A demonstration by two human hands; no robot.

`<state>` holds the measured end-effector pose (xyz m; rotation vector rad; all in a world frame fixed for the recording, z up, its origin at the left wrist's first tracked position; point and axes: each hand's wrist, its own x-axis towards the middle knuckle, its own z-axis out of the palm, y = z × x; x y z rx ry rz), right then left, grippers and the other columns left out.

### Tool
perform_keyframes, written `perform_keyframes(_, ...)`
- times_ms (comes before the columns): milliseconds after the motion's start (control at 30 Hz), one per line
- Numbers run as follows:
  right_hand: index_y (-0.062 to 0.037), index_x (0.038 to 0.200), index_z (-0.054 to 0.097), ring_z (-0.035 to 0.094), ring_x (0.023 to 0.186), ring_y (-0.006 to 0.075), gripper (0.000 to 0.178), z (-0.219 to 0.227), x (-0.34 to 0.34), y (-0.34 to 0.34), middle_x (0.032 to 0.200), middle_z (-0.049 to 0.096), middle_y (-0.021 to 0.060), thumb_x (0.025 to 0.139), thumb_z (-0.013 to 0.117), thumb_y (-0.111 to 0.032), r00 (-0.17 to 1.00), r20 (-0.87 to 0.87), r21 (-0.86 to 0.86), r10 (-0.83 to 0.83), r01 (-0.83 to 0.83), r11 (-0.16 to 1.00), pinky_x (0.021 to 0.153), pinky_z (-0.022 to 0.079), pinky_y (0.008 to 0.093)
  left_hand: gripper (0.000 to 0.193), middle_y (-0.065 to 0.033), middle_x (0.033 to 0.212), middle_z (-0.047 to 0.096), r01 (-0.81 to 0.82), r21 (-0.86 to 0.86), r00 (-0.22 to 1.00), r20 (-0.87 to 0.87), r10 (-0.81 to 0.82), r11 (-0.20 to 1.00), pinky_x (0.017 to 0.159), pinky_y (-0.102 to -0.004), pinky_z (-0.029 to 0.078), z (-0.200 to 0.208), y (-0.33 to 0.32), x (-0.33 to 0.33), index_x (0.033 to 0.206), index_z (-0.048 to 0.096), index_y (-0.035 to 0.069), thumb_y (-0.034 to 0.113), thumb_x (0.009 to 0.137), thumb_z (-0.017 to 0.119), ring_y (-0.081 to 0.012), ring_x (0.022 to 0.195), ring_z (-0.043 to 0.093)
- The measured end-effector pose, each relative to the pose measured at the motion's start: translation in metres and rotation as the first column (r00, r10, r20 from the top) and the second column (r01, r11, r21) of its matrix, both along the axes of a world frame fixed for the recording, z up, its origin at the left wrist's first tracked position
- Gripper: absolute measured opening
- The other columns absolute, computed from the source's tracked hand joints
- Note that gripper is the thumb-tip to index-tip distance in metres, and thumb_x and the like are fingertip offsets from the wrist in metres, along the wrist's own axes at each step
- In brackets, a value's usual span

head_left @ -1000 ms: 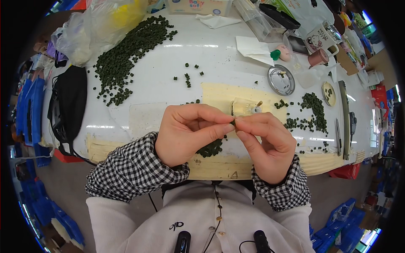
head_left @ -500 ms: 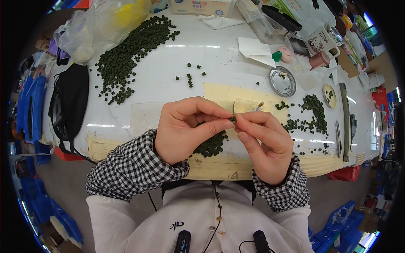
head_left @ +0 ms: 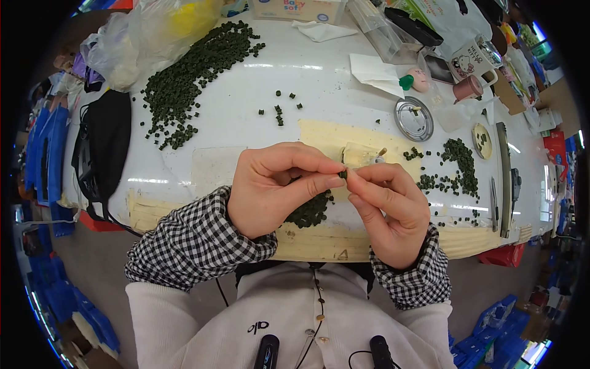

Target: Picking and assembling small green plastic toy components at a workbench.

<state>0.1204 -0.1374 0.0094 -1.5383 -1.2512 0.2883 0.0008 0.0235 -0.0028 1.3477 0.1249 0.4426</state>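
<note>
Over the table's near middle, my left hand (head_left: 267, 190) pinches a small dark green spool-shaped piece (head_left: 343, 174) between thumb and index finger. My right hand (head_left: 396, 212) meets it from the other side, its curled fingertips on the same piece; its thumb sits a little lower. Anything finer between the fingertips is too small to make out. Beneath my hands lies a pile of similar dark green pieces (head_left: 310, 211), partly hidden by my left hand. Just beyond my right fingers is a small yellowish block (head_left: 361, 153) with a short brown stick (head_left: 381, 152) beside it.
A large heap of green pieces (head_left: 178, 92) spreads at far left, a smaller one (head_left: 458, 166) at right. A round metal dish (head_left: 413, 119), a tissue (head_left: 376, 72), tweezers (head_left: 493, 204) and a mug (head_left: 473, 60) stand to the right. A black bag (head_left: 109, 147) lies left.
My hands keep the same grip and shift only slightly to the right. The table's contents appear moved very slightly right as the view shifts.
</note>
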Motion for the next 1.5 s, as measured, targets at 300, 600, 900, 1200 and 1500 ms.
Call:
perform_keyframes(300, -0.0039, 0.113, 0.068, 0.061, 0.083, 0.0158, 0.033, 0.002, -0.001, 0.0, 0.1, 0.062, 0.0099, 0.082, 0.066, 0.007, 1.0, 0.001, 0.002, -0.02, 0.02, 1.0, 0.07, 0.051, 0.0238, 0.021, -0.0125, 0.099, 0.067, 0.008, -0.012, 1.0, -0.005, -0.009, 1.0, 0.079, -0.025, 0.052, 0.001, 0.0, 0.0, 0.103, 0.066, -0.004, -0.01, 0.083, 0.064, -0.015, 0.089, 0.064)
perform_keyframes(600, -0.0034, 0.111, 0.068, 0.061, 0.082, 0.0163, 0.03, 0.002, 0.002, -0.001, 0.096, 0.062, 0.01, 0.081, 0.068, 0.004, 0.996, 0.029, -0.002, -0.085, 0.085, 0.996, 0.071, 0.05, 0.025, 0.018, -0.0125, 0.098, 0.067, -0.003, -0.066, 1.0, -0.006, 0.003, 0.998, 0.078, -0.0248, 0.052, 0.0, -0.001, 0.001, 0.101, 0.066, -0.005, -0.009, 0.084, 0.064, -0.0144, 0.087, 0.064)
perform_keyframes(900, -0.0006, 0.097, 0.068, 0.056, 0.071, 0.0203, 0.02, 0.011, 0.038, -0.003, 0.086, 0.059, 0.0097, 0.078, 0.072, -0.003, 0.856, 0.408, -0.061, -0.318, 0.373, 0.926, 0.064, 0.045, 0.0291, 0.016, -0.0126, 0.097, 0.067, 0.005, -0.117, 0.998, -0.064, -0.013, 0.993, 0.075, -0.0234, 0.051, 0.002, -0.001, 0.001, 0.101, 0.066, -0.005, -0.007, 0.085, 0.064, -0.0126, 0.084, 0.063)
perform_keyframes(1200, 0.0005, 0.085, 0.067, 0.058, 0.07, 0.0196, 0.011, 0.009, 0.036, 0.0, 0.079, 0.061, 0.0086, 0.076, 0.072, 0.0, 0.882, 0.337, -0.038, -0.331, 0.364, 0.931, 0.062, 0.046, 0.0295, 0.018, -0.0131, 0.099, 0.067, 0.004, -0.104, 0.999, -0.053, -0.01, 0.995, 0.078, -0.0243, 0.052, -0.002, -0.003, 0.003, 0.101, 0.066, -0.005, -0.01, 0.084, 0.064, -0.0142, 0.088, 0.063)
perform_keyframes(1500, 0.0037, 0.096, 0.058, 0.062, 0.079, 0.0185, 0.01, 0.02, 0.021, 0.0, 0.09, 0.062, 0.0121, 0.089, 0.062, -0.001, 0.999, 0.019, 0.15, -0.035, 0.031, 0.988, 0.071, 0.05, 0.0284, 0.022, -0.0138, 0.098, 0.067, 0.079, 0.06, 0.995, -0.073, -0.075, 0.995, 0.081, -0.0257, 0.051, -0.002, -0.001, 0.001, 0.101, 0.067, -0.005, -0.014, 0.081, 0.063, -0.0158, 0.09, 0.063)
